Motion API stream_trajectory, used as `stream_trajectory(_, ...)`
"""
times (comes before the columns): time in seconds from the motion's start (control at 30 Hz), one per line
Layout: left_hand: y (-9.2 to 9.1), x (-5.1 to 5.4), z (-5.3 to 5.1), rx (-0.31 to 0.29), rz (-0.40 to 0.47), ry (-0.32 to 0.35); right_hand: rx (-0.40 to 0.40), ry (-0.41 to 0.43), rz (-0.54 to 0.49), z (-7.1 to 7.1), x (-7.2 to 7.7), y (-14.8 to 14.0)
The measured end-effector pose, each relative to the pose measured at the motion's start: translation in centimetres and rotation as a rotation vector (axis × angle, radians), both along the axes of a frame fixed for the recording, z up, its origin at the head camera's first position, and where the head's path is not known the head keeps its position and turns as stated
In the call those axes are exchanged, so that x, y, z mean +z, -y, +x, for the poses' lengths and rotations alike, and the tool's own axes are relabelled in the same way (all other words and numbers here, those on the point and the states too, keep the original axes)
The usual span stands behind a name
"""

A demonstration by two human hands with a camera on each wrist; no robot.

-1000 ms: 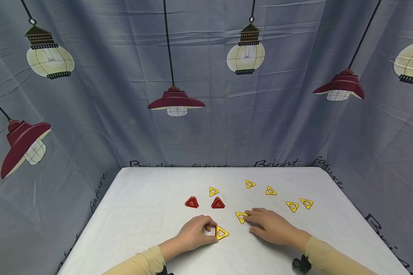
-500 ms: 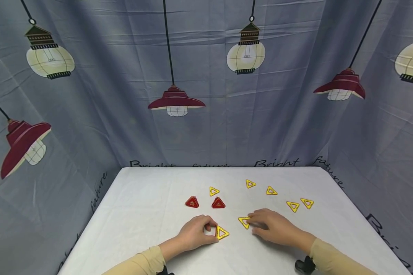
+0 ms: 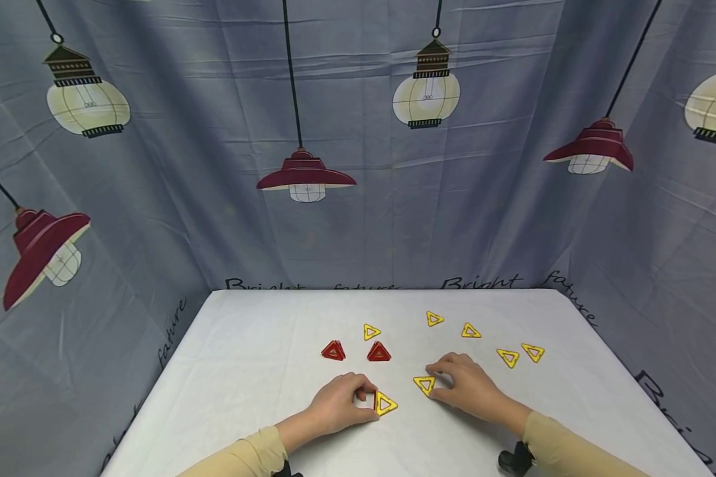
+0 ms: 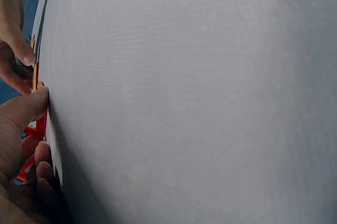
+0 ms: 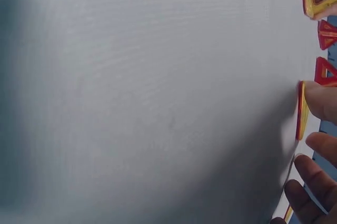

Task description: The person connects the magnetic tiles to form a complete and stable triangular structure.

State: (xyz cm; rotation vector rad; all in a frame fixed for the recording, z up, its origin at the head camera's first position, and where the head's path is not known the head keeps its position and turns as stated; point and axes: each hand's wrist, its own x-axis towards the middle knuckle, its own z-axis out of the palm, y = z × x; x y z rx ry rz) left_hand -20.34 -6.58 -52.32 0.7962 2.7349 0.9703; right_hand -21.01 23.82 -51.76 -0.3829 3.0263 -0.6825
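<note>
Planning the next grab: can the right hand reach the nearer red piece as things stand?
Probably yes: only bare table shows between the right hand and that red piece, though the thumb is at a yellow triangle.

A: What is carrying the pieces?
B: A white table, its rounded back corners showing.
A: And left of centre?
B: A red block is sitting near a second red block; a small yellow triangle is lying just behind the latter.
A: Farther right?
B: A back triangle is lying near the far edge, its neighbour resting to the right. Toward the right side, one triangle is lying beside another triangle.
A: Nearer the front?
B: A left front triangle and a right front triangle, both yellow, are showing; whether either is lying flat is unclear.
</note>
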Motion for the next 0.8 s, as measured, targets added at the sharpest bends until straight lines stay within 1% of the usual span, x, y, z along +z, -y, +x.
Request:
stream_trajectory(0.13, -0.03, 0.03, -0.03, 0.000, 0.001, -0.001, -0.018, 0.001, 0.018, -0.13, -0.10, 0.21)
stream_trajectory(0.37, -0.05, -0.07, -0.19, 0.004, 0.002, -0.008, -0.028, -0.001, 0.023, -0.14, 0.13, 0.60)
stream_trajectory(0.57, -0.10, -0.14, -0.21, 0.005, 0.003, -0.018, -0.034, -0.029, 0.045, -0.17, -0.23, 0.83)
stream_trajectory(0.8, -0.07, -0.28, -0.18, 0.003, 0.003, -0.015, -0.032, -0.036, 0.050, -0.18, -0.43, 0.97)
